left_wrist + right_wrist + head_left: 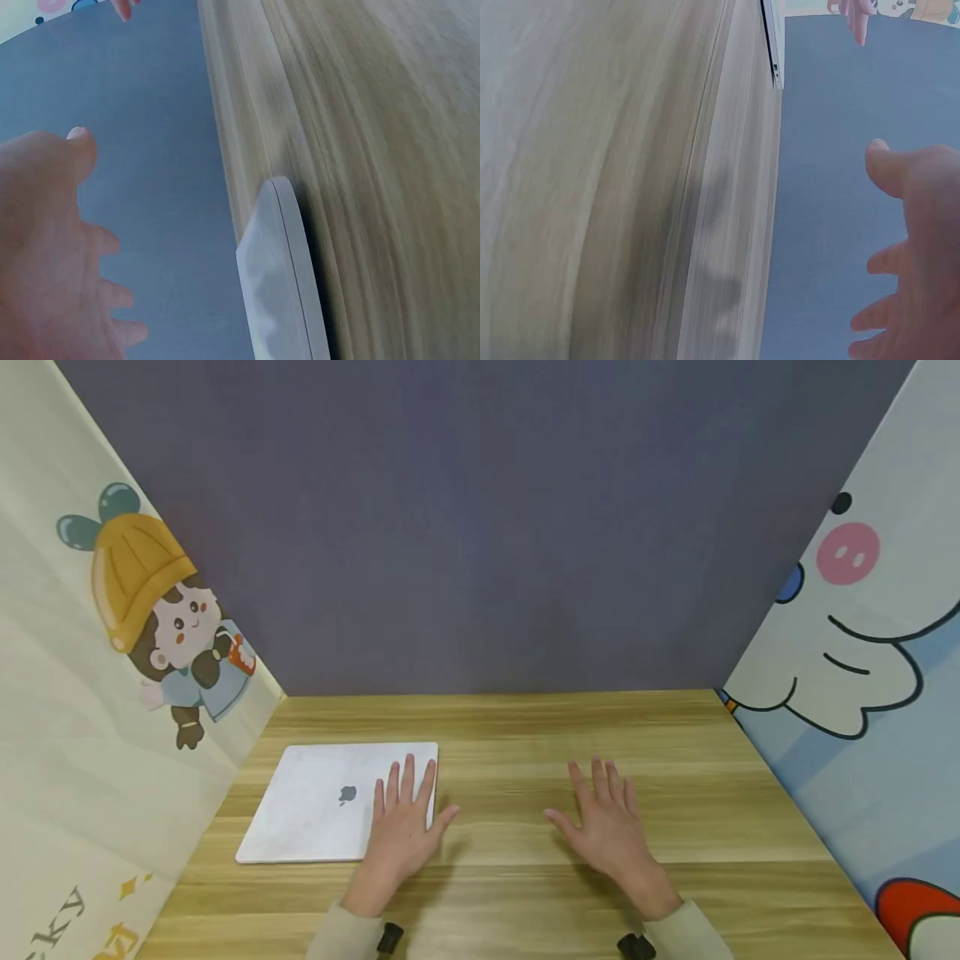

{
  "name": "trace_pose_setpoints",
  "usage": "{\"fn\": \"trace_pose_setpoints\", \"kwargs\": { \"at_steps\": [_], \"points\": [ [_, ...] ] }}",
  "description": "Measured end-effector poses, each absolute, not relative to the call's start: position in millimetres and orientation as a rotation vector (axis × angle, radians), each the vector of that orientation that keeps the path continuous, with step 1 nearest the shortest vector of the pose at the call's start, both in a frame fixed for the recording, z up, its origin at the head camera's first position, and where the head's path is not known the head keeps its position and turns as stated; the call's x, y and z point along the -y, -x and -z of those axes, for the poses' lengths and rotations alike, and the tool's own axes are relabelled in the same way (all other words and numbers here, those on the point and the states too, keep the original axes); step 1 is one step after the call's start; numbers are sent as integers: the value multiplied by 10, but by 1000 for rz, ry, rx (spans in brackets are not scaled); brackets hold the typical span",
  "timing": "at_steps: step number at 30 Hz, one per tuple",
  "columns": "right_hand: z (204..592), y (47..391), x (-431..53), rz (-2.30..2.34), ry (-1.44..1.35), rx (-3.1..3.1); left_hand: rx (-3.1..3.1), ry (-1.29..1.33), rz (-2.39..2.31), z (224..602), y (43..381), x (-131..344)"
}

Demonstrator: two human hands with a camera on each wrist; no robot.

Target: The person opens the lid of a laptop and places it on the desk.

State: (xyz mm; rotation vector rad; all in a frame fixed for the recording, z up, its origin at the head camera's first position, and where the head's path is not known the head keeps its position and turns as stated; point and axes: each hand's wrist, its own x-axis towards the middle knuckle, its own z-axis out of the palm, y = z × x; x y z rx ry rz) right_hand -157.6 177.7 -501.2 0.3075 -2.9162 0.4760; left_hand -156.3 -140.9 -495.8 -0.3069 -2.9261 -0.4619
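Observation:
A closed silver laptop (315,806) with a dark apple logo lies flat on the left part of the wooden table. My left hand (405,833), fingers spread and palm down, hovers over its right edge. From the left wrist view, a gap shows between that hand (45,247) and the laptop (281,277). Over bare wood to the right, my right hand (609,828) is held with its fingers spread and nothing in them. The right wrist view shows this hand (930,255) raised off the table, its shadow on the wood and the laptop's edge (775,45) beyond.
The wooden table (510,910) ends at a dark grey panel (495,543) at the back. Cartoon-printed cloths hang at both sides: a child in a yellow hat (142,568) on the left, a pink-nosed white character (907,602) on the right. Dark bands sit at both sleeve cuffs.

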Motion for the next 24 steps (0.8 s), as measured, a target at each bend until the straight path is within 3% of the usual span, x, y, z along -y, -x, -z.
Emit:
{"fn": "trace_pose_setpoints", "kwargs": {
  "at_steps": [24],
  "points": [
    [4983, 1669, -1515, -611, -340, 2917, 2840, 238, 533, 4980, 1565, 1742]
  ]
}}
